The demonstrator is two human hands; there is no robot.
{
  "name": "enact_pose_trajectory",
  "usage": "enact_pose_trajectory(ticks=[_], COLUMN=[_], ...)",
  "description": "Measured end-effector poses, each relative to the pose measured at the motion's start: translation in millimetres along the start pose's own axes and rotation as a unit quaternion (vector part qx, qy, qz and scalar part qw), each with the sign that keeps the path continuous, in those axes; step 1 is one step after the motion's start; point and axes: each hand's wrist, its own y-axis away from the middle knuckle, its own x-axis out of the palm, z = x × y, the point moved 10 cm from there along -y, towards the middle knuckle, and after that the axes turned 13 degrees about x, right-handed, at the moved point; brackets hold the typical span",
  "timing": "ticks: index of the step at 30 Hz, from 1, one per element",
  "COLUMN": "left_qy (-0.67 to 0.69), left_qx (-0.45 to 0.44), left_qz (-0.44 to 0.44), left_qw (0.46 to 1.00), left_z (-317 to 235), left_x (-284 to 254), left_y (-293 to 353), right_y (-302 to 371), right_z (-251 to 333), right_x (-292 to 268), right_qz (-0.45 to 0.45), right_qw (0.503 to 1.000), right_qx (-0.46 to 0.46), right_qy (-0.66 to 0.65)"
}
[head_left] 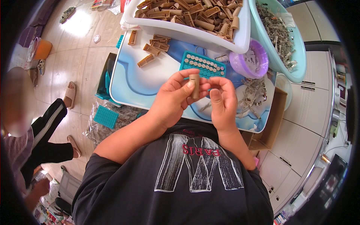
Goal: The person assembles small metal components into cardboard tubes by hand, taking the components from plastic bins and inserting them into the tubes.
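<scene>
The left hand has its grip closed on a small brown tube, thumb on the near side and fingertips behind, holding it upright above the front edge of the tabletop. The right hand sits just beside it with fingers curled in and thumb raised; whether it pinches anything cannot be told, and it looks apart from the tube.

The tube looks light and stiff, probably rolled paper or thin card, with a dry matte skin that should not slip. It would likely crush if squeezed hard, so a gentle pinch around the middle of its side suits it, leaving the ends free.

Just beyond the hands lies a teal tray with rows of round holes, many already holding pale plugs. A purple bowl to its right holds pale shreds, and more dried shreds lie loose on the tabletop below it. Loose brown tubes are scattered farther left. A white tub piled with tubes and a pale green basin of dried plant matter crowd the far edge, leaving little room. Another person sits on the floor at the left, well apart.
</scene>
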Motion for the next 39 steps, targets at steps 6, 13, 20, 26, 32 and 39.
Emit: enact_pose_trajectory(ticks=[6, 13, 20, 26, 32, 39], left_qy=[-0.04, -0.113, -0.135, -0.14, -0.065, -0.089], left_qx=[0.02, 0.074, 0.057, -0.027, -0.079, -0.07], left_qz=[-0.039, 0.03, -0.057, -0.073, -0.08, -0.075], left_qw=[0.998, 0.99, 0.987, 0.987, 0.991, 0.991], left_z=[-1.8, -9.4, -14.3, -10.1, 5.1, 2.5], left_x=[-12.4, 4.3, -13.7, -21.3, -24.1, -22.6], left_y=[-1.7, -1.4, -5.5, -3.4, 0.9, 1.2], right_y=[15.1, 12.4, 4.3, -55.7, -113.4, -134.4], right_z=[40.9, 22.9, 38.6, 88.5, 63.0, 39.3], right_x=[32.1, 30.8, 14.2, -82.8, -87.4, -79.9], right_qz=[0.016, 0.03, 0.072, -0.135, -0.102, -0.077], right_qw=[0.905, 0.959, 0.947, 0.884, 0.794, 0.738], right_qx=[-0.199, -0.116, -0.134, -0.13, -0.093, -0.032], right_qy=[0.376, 0.255, 0.282, 0.429, 0.591, 0.67])
